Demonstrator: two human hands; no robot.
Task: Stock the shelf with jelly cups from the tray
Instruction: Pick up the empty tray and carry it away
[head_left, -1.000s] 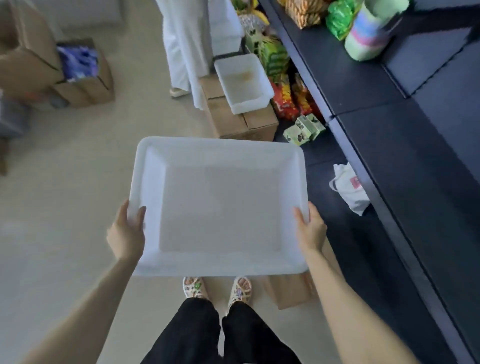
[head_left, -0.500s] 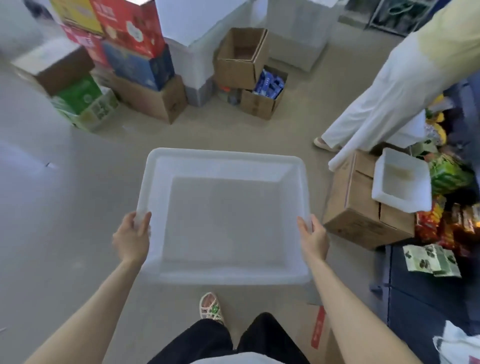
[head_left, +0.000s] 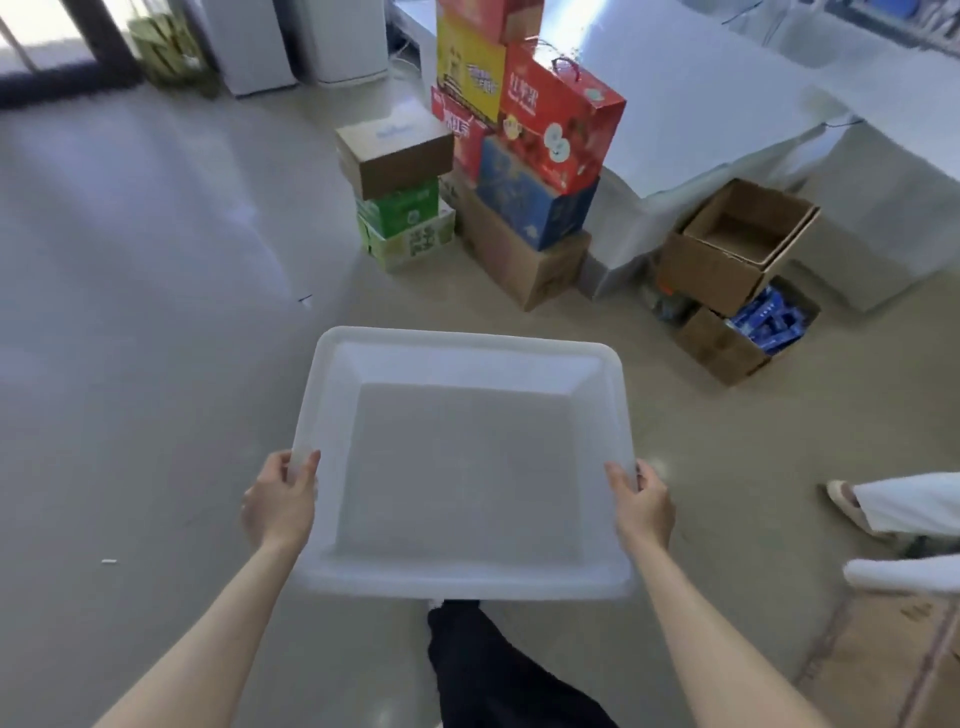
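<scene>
Both hands are gripping the white tray: left hand (head_left: 279, 503) pinching its left rim, right hand (head_left: 643, 506) its right rim. Tray (head_left: 462, 358) w/ nothing inside; stacked boxes (head_left: 519, 156) beyond its far edge.

white tray (head_left: 597, 364), red box (head_left: 561, 130), beige floor (head_left: 156, 364)

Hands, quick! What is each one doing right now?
Left hand: fingers curled on the left rim of the tray, holding it.
Right hand: fingers curled on the tray's right rim, holding it.
</scene>
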